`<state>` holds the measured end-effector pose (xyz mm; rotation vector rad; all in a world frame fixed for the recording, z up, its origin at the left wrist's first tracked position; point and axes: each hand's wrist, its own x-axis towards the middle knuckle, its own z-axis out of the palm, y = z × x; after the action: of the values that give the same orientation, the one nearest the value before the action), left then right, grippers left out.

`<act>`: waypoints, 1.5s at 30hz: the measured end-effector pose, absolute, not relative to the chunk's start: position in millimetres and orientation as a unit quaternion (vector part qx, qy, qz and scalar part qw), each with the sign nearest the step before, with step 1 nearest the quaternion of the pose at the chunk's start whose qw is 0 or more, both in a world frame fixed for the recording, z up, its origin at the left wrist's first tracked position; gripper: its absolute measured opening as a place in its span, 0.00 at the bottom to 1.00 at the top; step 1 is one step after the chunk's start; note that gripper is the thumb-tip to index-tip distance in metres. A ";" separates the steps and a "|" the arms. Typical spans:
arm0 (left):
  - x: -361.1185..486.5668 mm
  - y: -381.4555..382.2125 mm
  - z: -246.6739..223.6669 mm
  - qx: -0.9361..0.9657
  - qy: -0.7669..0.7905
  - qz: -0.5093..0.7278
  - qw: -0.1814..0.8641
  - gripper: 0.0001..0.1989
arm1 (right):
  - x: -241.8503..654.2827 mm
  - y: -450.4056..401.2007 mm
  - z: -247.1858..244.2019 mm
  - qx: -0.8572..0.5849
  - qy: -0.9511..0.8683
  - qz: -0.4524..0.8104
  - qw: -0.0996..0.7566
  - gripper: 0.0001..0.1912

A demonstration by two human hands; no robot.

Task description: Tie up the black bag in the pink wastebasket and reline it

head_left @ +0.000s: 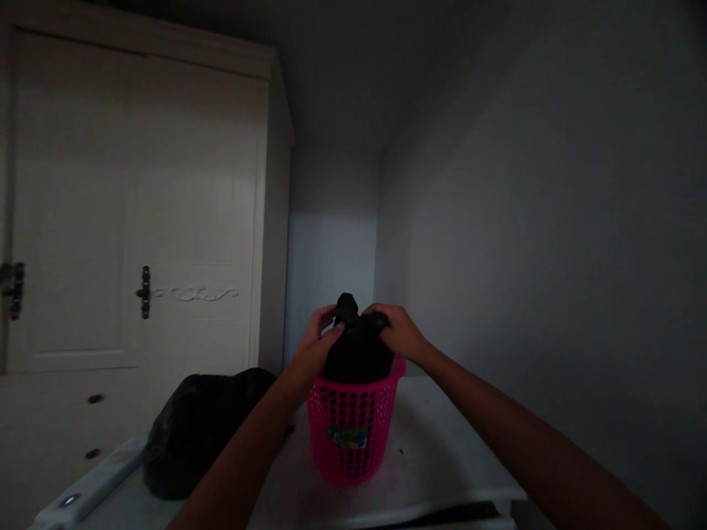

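A pink perforated basket (352,471) with a small green label stands upright on a white table (436,456). Inside it sits a black plastic bag (359,357), its bunched top rising above the rim. My left hand (319,346) grips the bag's top from the left, thumb and fingers around the black plastic. From the right, my right hand (398,331) closes its fingers on another gathered part of the bag. The lower part of the bag shows dark through the basket's holes.
A large, full black bag (193,427) lies on the table's left side, partly behind my left forearm. A white wardrobe (199,206) with dark handles stands at the left. Grey walls (524,206) rise behind and at the right.
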<state>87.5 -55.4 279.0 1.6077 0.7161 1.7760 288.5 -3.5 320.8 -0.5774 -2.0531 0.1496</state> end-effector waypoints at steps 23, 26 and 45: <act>71.8 -44.7 257.5 0.520 0.328 0.696 0.371 0.25 | 334.4 47.6 311.0 -0.384 -0.719 0.309 0.490 0.28; 86.2 -34.8 262.2 0.453 0.286 0.702 0.469 0.28 | 315.4 62.5 293.1 -0.419 -0.696 0.366 0.455 0.32; 65.5 -8.7 306.9 0.191 0.147 0.759 0.606 0.17 | 335.5 67.1 329.0 -0.147 -0.482 0.553 0.664 0.08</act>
<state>65.5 -8.7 306.9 0.4418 0.3394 1.7544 335.5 67.1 329.0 -0.3325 -1.0882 1.2495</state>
